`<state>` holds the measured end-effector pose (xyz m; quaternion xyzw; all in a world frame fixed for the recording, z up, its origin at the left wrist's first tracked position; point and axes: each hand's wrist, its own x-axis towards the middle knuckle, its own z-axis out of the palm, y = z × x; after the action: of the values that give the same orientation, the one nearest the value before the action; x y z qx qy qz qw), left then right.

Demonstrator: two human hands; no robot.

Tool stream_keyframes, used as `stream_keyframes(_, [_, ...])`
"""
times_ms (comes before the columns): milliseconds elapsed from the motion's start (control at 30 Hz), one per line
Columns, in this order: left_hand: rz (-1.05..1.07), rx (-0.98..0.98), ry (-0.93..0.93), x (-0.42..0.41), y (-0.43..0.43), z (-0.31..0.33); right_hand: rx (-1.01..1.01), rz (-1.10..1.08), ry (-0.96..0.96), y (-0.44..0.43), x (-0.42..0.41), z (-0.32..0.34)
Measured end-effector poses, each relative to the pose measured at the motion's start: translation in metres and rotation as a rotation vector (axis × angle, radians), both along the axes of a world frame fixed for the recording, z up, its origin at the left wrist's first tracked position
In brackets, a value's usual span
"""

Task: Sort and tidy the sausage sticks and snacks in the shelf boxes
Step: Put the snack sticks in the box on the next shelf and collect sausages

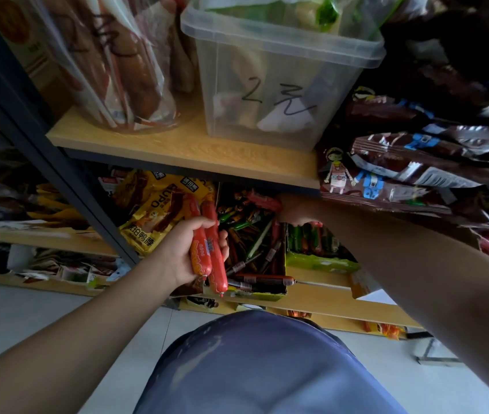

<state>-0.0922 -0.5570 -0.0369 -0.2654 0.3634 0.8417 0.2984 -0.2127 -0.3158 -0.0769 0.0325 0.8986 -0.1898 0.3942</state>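
Sorting under way. Left hand [177, 253] grips two red sausage sticks [211, 249] over the near cardboard box [256, 295]. Right hand [297, 212] reaches far inside, grip unclear. Next, probably: pull out matching sticks.

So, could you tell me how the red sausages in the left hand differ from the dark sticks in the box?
The red sausages are orange-red and thick; the dark sticks are brown or green and slim. The left hand grips the red sausages; the dark sticks lie jumbled in the box. Both are sealed tubes.
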Motion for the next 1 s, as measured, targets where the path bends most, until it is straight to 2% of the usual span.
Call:
stream_keyframes(133, [0.026, 0.008, 0.004, 0.0, -0.001, 0.004, -0.063, -0.031, 0.08, -0.011, 0.006, 0.008])
stream_keyframes(300, [0.038, 0.0, -0.001, 0.001, -0.002, 0.003, -0.186, 0.088, 0.109, -0.009, 0.014, 0.021])
stream_keyframes(467, [0.001, -0.02, -0.018, 0.003, 0.003, -0.003, -0.222, -0.008, 0.111, -0.002, 0.027, 0.029])
stream_keyframes(567, [-0.11, -0.123, -0.032, 0.005, 0.004, -0.008, -0.292, -0.13, 0.109, 0.004, 0.039, 0.035])
stream_keyframes(700, [-0.329, -0.291, -0.044, 0.012, 0.002, -0.011, -0.31, -0.333, 0.304, 0.011, 0.054, 0.028])
stream_keyframes(800, [-0.439, -0.394, -0.009, 0.018, -0.001, -0.014, -0.524, -0.643, 0.452, 0.009, 0.066, 0.038])
stream_keyframes(933, [-0.38, -0.354, 0.005, 0.029, 0.002, -0.016, -0.708, -0.934, 0.667, 0.014, 0.076, 0.056])
stream_keyframes(1000, [-0.303, -0.326, 0.025, 0.033, 0.006, -0.02, -0.789, -1.073, 0.667, 0.021, 0.082, 0.059])
